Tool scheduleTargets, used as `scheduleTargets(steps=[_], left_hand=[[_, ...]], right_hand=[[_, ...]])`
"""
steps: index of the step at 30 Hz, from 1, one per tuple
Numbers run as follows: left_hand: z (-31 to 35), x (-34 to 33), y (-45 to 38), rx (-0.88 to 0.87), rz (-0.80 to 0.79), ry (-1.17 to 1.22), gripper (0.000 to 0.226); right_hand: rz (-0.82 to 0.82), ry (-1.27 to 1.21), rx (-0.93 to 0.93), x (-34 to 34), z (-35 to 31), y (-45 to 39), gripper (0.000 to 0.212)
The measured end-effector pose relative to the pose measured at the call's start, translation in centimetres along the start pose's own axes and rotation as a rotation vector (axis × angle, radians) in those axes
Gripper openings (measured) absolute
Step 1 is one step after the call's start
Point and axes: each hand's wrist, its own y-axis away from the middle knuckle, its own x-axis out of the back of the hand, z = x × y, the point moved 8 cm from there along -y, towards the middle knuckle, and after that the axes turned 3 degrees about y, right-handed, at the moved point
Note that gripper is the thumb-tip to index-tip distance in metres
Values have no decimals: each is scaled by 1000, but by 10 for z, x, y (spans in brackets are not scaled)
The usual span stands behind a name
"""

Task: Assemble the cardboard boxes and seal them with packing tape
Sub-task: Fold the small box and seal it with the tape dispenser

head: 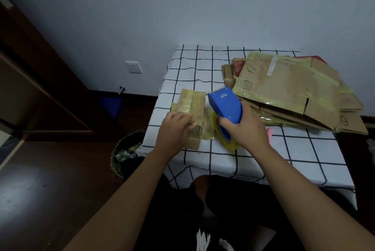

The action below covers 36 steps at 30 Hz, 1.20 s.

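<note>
Holding down a small tape-covered cardboard box [191,106] near the bench [294,155] front-left edge with left hand [174,129], fingers curled over its top. Gripping a blue tape dispenser [225,104] in right hand [246,127], fingers wrapped around it. Lying far right: flattened cardboard boxes [292,88], stacked.

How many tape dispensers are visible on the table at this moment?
1. The blue tape dispenser is gripped by the right hand, beside the small taped box that the left hand holds. The flattened cardboard pile may hide others.
</note>
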Motion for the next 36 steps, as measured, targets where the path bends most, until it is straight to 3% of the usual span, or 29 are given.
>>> scheduleTargets(steps=[9,22,30,36], left_hand=[[7,-5,4,-122,166,-92,35],[6,-5,7,-31,226,-40,49],[10,-8,8,-15,287,-45,40],[10,-3,3,-66,242,-65,39]], right_hand=[[6,5,4,0,0,0,45],[15,13,11,4,-4,4,43],[15,6,13,4,-4,5,43],[12,-10,3,3,-2,5,42]])
